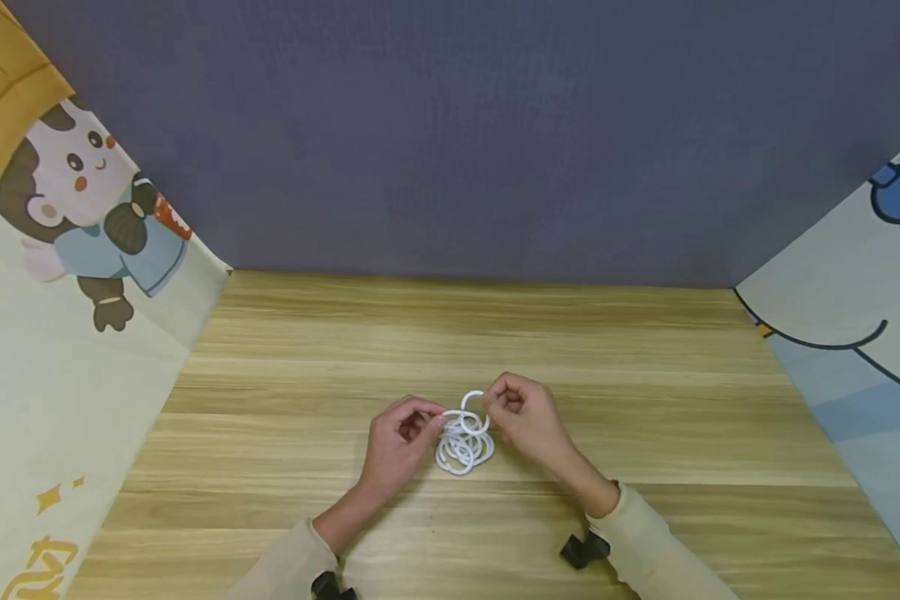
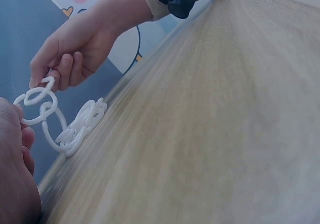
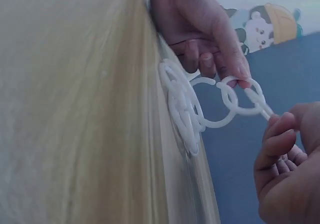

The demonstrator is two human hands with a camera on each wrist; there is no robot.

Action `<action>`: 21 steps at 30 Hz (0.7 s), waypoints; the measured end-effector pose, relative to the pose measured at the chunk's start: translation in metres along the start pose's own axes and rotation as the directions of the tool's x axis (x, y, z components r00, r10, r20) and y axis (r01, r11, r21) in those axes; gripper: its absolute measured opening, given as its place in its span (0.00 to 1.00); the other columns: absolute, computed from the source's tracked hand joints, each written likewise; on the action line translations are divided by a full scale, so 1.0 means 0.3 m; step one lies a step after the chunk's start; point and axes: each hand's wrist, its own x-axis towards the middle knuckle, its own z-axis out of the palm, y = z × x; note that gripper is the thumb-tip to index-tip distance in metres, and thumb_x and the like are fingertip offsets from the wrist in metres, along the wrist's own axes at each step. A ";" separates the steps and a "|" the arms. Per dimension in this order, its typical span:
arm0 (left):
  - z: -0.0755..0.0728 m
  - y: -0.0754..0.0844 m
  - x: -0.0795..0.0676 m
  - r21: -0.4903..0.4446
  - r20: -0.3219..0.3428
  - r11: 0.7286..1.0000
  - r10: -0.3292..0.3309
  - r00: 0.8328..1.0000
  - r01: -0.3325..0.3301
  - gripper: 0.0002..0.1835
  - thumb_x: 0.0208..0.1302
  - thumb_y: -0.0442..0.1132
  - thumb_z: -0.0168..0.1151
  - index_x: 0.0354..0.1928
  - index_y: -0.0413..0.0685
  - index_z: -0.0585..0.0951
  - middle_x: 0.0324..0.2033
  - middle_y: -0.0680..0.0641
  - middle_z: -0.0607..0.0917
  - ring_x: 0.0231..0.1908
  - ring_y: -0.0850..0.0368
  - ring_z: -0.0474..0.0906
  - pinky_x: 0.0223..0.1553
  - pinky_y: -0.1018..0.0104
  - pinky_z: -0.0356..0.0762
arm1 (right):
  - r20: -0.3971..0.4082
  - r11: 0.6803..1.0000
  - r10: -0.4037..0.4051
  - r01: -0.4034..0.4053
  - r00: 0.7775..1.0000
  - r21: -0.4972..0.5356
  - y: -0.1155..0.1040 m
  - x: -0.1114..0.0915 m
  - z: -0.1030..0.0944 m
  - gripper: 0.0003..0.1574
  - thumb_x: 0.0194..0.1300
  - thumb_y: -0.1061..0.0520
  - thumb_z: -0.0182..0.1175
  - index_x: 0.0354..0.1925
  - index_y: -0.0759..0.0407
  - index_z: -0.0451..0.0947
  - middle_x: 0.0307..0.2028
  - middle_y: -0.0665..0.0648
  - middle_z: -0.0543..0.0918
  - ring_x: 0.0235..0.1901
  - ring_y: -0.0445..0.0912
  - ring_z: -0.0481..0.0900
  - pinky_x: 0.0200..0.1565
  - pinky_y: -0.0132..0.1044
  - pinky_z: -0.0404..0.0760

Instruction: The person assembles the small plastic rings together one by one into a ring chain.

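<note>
White split rings, linked in a chain, are between both hands. Most of them lie in a pile (image 1: 461, 461) on the wooden tabletop, overlapping one another. My left hand (image 1: 399, 443) pinches one ring (image 2: 56, 105) between thumb and fingertips, raised off the table. An end ring (image 1: 474, 393), hooked through that one, is pinched by my right hand (image 1: 527, 417). In the right wrist view a further ring (image 3: 217, 124) hangs from the left hand's ring down to the pile. Small gaps show in some rings. Fingertips partly cover both held rings.
The wooden tabletop (image 1: 307, 350) stretches around the hands. A dark blue-grey panel (image 1: 480, 150) stands behind it. Printed cartoon panels flank it on the left (image 1: 60, 375) and right (image 1: 832, 308). Each wrist carries a black device, one (image 1: 585, 551) below the right sleeve.
</note>
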 end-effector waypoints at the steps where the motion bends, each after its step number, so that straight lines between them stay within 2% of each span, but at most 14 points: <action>1: 0.000 0.000 0.000 0.000 -0.001 1.000 -0.001 1.000 0.001 0.04 0.70 0.26 0.75 0.43 0.39 0.91 0.32 0.42 0.88 0.29 0.66 0.78 0.28 0.77 0.76 | -0.003 0.999 0.018 -0.018 1.000 0.030 0.001 0.001 -0.002 0.04 0.73 0.70 0.63 0.37 0.71 0.81 0.22 0.56 0.80 0.15 0.39 0.72 0.18 0.28 0.70; 5: 0.001 0.000 -0.002 -0.001 -0.003 1.000 -0.008 1.000 0.008 0.04 0.70 0.26 0.75 0.43 0.39 0.91 0.31 0.42 0.88 0.29 0.66 0.79 0.28 0.77 0.76 | -0.024 0.988 0.087 -0.083 0.996 0.133 0.003 0.003 -0.011 0.06 0.75 0.69 0.61 0.39 0.75 0.79 0.23 0.61 0.83 0.14 0.39 0.72 0.18 0.27 0.69; 10: -0.001 0.001 -0.003 -0.026 -0.008 0.999 -0.044 0.999 0.043 0.04 0.71 0.26 0.73 0.45 0.36 0.89 0.31 0.39 0.89 0.29 0.66 0.81 0.29 0.77 0.77 | -0.036 0.962 0.152 -0.140 0.988 0.234 -0.001 0.001 -0.015 0.04 0.76 0.68 0.62 0.40 0.69 0.79 0.28 0.64 0.90 0.15 0.38 0.72 0.17 0.27 0.69; 14: -0.003 0.001 -0.004 -0.028 -0.005 0.996 -0.087 0.996 0.087 0.05 0.71 0.26 0.73 0.45 0.36 0.89 0.31 0.38 0.90 0.29 0.66 0.81 0.29 0.77 0.77 | 0.001 0.947 0.136 -0.130 0.991 0.295 -0.004 -0.003 -0.016 0.05 0.75 0.70 0.61 0.40 0.64 0.78 0.32 0.63 0.92 0.15 0.37 0.74 0.17 0.27 0.70; 16: -0.003 0.002 -0.003 -0.019 -0.001 0.995 -0.102 0.995 0.102 0.05 0.71 0.27 0.74 0.46 0.36 0.89 0.31 0.39 0.90 0.29 0.65 0.82 0.29 0.76 0.77 | 0.023 0.943 0.112 -0.113 0.993 0.312 -0.007 -0.006 -0.016 0.05 0.74 0.71 0.61 0.40 0.64 0.77 0.32 0.62 0.93 0.15 0.37 0.75 0.17 0.26 0.70; 21: -0.001 0.003 0.001 0.002 0.012 0.993 -0.114 0.993 0.114 0.05 0.70 0.28 0.75 0.45 0.38 0.89 0.33 0.41 0.90 0.30 0.64 0.82 0.30 0.75 0.79 | 0.041 0.929 0.112 -0.120 0.993 0.351 -0.006 -0.011 -0.012 0.06 0.75 0.71 0.61 0.40 0.63 0.78 0.33 0.60 0.93 0.16 0.36 0.76 0.17 0.26 0.70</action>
